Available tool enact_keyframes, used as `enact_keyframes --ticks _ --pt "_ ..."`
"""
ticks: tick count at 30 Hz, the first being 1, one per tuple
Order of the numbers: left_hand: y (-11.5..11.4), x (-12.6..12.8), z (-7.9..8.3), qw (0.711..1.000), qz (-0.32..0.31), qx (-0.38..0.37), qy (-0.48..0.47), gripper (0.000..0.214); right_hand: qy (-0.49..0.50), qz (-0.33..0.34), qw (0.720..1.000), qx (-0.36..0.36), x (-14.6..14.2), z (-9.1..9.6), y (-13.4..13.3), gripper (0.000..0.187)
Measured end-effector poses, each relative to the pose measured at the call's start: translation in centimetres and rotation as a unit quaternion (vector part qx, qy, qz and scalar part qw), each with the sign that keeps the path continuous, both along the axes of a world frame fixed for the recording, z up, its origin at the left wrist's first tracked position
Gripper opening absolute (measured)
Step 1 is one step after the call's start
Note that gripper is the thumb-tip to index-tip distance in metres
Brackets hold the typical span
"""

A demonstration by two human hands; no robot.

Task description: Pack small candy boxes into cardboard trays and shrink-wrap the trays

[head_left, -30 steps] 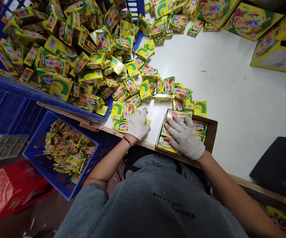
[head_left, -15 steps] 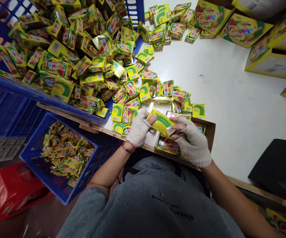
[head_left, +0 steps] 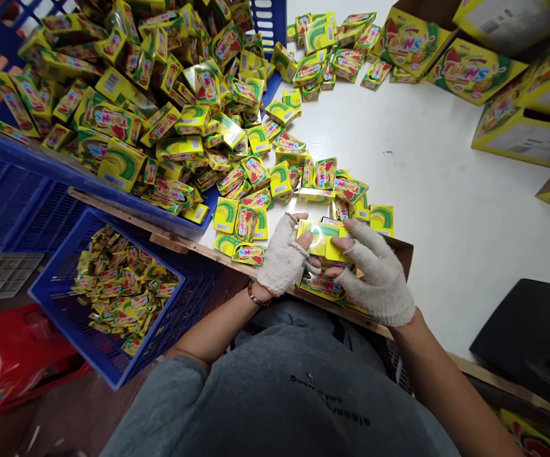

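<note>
Both my hands wear white fingerless gloves and grip one small yellow-green packet (head_left: 326, 237) between them. My left hand (head_left: 285, 257) pinches its left end, my right hand (head_left: 377, 273) its right end. They hold it just above an open brown cardboard box (head_left: 402, 251) at the table's near edge, with several packets (head_left: 322, 285) laid flat inside. More loose packets (head_left: 279, 178) lie scattered on the white table (head_left: 446, 190) just beyond my hands.
A big heap of packets (head_left: 160, 82) fills a blue crate at the upper left. A lower blue crate (head_left: 113, 285) holds small wrapped sweets. Large yellow cartons (head_left: 508, 95) stand at the far right. A black object (head_left: 523, 330) lies at the right edge.
My right hand lifted off the packets in the box and my left left the table; together they picked up one packet, and now hold it flatter.
</note>
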State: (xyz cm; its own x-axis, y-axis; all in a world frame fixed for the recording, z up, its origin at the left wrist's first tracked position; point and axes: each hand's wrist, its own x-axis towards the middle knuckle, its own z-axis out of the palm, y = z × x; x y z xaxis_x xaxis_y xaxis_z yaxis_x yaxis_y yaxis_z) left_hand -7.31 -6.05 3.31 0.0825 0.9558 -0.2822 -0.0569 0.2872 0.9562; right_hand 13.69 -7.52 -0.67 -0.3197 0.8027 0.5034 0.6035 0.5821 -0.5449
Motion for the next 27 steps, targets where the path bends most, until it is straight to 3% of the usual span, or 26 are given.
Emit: enact_keyframes --ticks 3,5,10,14,19,23,27 --pt "0.1 0.0 0.3 0.999 0.010 0.026 0.031 0.051 -0.015 0.037 0.998 0.045 0.3 -0.3 0.2 0.051" --pt "0.0 0.2 0.3 0.999 0.019 0.031 0.030 0.049 -0.004 0.048 0.998 0.050 0.6 -0.4 0.4 0.050" --pt "-0.2 0.5 0.1 0.999 0.014 -0.009 -0.032 0.058 0.019 0.043 0.999 -0.021 1.6 -0.2 0.4 0.034" --pt "-1.1 1.1 0.2 1.000 0.021 0.008 -0.020 0.056 0.013 0.049 0.997 -0.050 1.9 -0.5 0.4 0.037" --pt "-2.4 2.0 0.6 0.998 0.021 0.058 -0.003 0.049 0.052 0.020 0.996 0.067 0.4 -0.9 0.1 0.053" --pt "-1.2 1.6 1.2 0.998 -0.021 -0.032 -0.054 0.055 -0.006 -0.008 0.993 0.114 -0.9 -1.1 -0.1 0.079" --pt "0.0 0.4 2.0 0.980 -0.101 -0.129 -0.111 0.053 -0.105 -0.075 0.983 0.132 -0.8 -1.1 0.2 0.069"
